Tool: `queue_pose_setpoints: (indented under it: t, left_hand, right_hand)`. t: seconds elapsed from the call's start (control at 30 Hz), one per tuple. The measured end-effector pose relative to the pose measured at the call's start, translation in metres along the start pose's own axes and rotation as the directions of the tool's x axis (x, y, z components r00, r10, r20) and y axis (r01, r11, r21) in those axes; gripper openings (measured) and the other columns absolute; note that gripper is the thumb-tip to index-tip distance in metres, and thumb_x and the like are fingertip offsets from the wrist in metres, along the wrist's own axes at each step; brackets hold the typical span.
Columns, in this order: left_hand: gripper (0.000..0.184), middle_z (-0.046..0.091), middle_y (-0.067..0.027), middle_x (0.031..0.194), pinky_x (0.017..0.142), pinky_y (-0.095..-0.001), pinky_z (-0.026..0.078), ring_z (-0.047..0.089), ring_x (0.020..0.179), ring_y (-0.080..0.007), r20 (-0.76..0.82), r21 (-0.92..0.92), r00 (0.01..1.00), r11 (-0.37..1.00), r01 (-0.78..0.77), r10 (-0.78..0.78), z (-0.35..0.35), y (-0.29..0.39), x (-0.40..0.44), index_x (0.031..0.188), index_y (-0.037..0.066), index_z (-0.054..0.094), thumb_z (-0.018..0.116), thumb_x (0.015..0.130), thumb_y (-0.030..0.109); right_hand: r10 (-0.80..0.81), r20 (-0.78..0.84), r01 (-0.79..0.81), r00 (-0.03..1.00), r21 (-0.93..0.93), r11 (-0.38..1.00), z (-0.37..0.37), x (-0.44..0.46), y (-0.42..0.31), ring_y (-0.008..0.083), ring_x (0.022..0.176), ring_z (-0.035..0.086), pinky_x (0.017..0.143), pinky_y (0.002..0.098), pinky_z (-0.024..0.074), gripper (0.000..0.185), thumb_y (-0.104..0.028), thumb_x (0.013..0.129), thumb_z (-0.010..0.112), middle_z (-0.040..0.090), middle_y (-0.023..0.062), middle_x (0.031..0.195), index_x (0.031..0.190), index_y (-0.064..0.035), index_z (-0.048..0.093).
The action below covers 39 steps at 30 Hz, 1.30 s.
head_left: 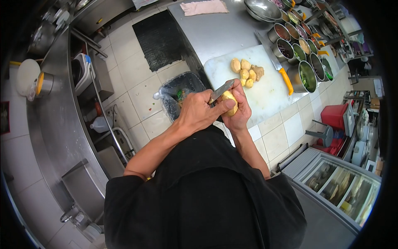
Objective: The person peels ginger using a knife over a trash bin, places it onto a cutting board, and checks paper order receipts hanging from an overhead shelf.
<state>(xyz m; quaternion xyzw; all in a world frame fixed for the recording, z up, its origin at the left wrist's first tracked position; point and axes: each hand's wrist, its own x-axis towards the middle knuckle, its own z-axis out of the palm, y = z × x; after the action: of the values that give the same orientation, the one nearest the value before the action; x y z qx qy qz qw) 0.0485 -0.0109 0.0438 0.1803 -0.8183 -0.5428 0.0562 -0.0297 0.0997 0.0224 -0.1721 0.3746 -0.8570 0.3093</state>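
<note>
My left hand [195, 108] is closed around the handle of a small knife [224, 89], its thumb reaching over to a piece of ginger. That ginger piece [230, 103], pale yellow, sits in my closed right hand [240, 110], with the blade lying just above it. Both hands are between the bin and the white cutting board [265, 99]. On the board lie several pale, peeled-looking ginger pieces [244, 73] beside a knobby brown ginger root [258, 73]. A large knife with a yellow handle [286, 81] rests along the board's far right side.
A lined black bin [166, 103] with scraps stands on the floor below my left hand. Metal containers [306, 76] of cut vegetables line the counter's right side. Metal bowls [263, 11] and a pink cloth [204, 7] sit farther back. A steel counter [62, 128] runs along the left.
</note>
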Motion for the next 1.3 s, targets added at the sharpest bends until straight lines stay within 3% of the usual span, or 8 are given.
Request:
queue_pose_setpoints:
  t: [0.17,0.6,0.7,0.9,1.0,1.1,1.2,1.3]
  left_hand:
    - [0.073,0.054,-0.0056,0.057,0.050,-0.0299,0.041,0.050,0.058,-0.0096,0.020,-0.059,1.000,0.998,-0.021,0.023,0.003,-0.005,0.000,0.070,-0.002,0.060,0.056,0.081,0.070]
    - [0.069,0.050,-0.0072,0.055,0.050,-0.0341,0.040,0.047,0.055,-0.0137,-0.052,0.016,0.996,0.997,-0.070,0.070,0.009,-0.016,0.003,0.072,-0.002,0.059,0.040,0.095,0.060]
    - [0.073,0.049,-0.0198,0.052,0.048,-0.0389,0.040,0.054,0.048,-0.0302,-0.175,-0.167,0.983,0.982,-0.092,0.062,0.009,-0.014,0.005,0.065,-0.003,0.056,0.036,0.095,0.060]
    - [0.070,0.049,-0.0161,0.051,0.048,-0.0378,0.041,0.055,0.047,-0.0265,-0.152,-0.108,0.985,0.989,-0.097,0.080,0.000,-0.020,0.004,0.066,-0.001,0.054,0.049,0.088,0.064]
    - [0.067,0.044,-0.0035,0.055,0.048,-0.0307,0.038,0.044,0.054,-0.0123,-0.107,0.033,0.981,0.987,-0.158,0.161,0.000,-0.019,-0.001,0.065,0.001,0.048,0.062,0.080,0.065]
    - [0.072,0.045,-0.0053,0.053,0.046,-0.0305,0.039,0.043,0.050,-0.0133,-0.144,0.107,0.977,0.984,-0.142,0.157,0.001,-0.022,0.002,0.065,0.002,0.047,0.068,0.070,0.070]
    - [0.078,0.051,-0.0140,0.048,0.044,-0.0372,0.045,0.057,0.044,-0.0264,-0.154,0.147,0.981,0.985,-0.093,0.116,0.001,-0.015,0.004,0.063,-0.001,0.052,0.065,0.068,0.075]
    - [0.074,0.046,-0.0084,0.050,0.044,-0.0321,0.039,0.045,0.047,-0.0145,-0.156,0.134,0.984,0.989,-0.068,0.089,0.004,-0.018,0.004,0.063,0.001,0.046,0.066,0.070,0.072]
  right_hand:
    - [-0.013,-0.003,0.013,1.000,0.051,0.999,0.000,0.000,0.001,0.0133,0.080,0.055,0.075,0.0255,0.0447,0.020,-0.020,0.089,0.044,0.055,0.0065,0.088,0.098,-0.0028,0.047]
    - [-0.121,-0.135,0.075,0.983,-0.304,0.950,0.004,0.001,0.002,0.0072,0.080,0.043,0.072,0.0207,0.0357,0.017,-0.018,0.091,0.044,0.048,0.0005,0.088,0.097,-0.0029,0.050]
    - [-0.049,-0.143,0.014,0.988,-0.238,0.971,0.012,0.004,-0.002,0.0080,0.080,0.046,0.073,0.0215,0.0373,0.018,-0.018,0.092,0.043,0.050,0.0015,0.089,0.098,-0.0030,0.050]
    - [0.052,-0.083,-0.057,0.995,-0.060,0.997,0.005,0.006,0.000,0.0097,0.082,0.050,0.075,0.0230,0.0403,0.019,-0.019,0.093,0.041,0.052,0.0035,0.090,0.099,-0.0029,0.050]
    - [0.025,-0.074,-0.031,0.997,-0.082,0.996,0.007,0.005,0.003,0.0095,0.082,0.050,0.074,0.0230,0.0408,0.020,-0.019,0.093,0.040,0.052,0.0033,0.089,0.101,-0.0027,0.049]
    - [0.056,-0.078,-0.064,0.995,-0.096,0.993,0.010,0.004,0.000,0.0090,0.081,0.050,0.073,0.0228,0.0409,0.019,-0.019,0.094,0.041,0.052,0.0030,0.089,0.101,-0.0027,0.048]
    - [0.051,-0.079,-0.060,0.996,-0.117,0.991,0.010,0.003,0.000,0.0085,0.080,0.049,0.071,0.0222,0.0405,0.018,-0.019,0.093,0.041,0.051,0.0021,0.089,0.100,-0.0040,0.048]
    - [0.022,-0.103,-0.038,0.994,-0.158,0.987,0.011,0.004,0.002,0.0081,0.079,0.048,0.070,0.0217,0.0397,0.016,-0.019,0.093,0.042,0.050,0.0014,0.089,0.100,-0.0054,0.047]
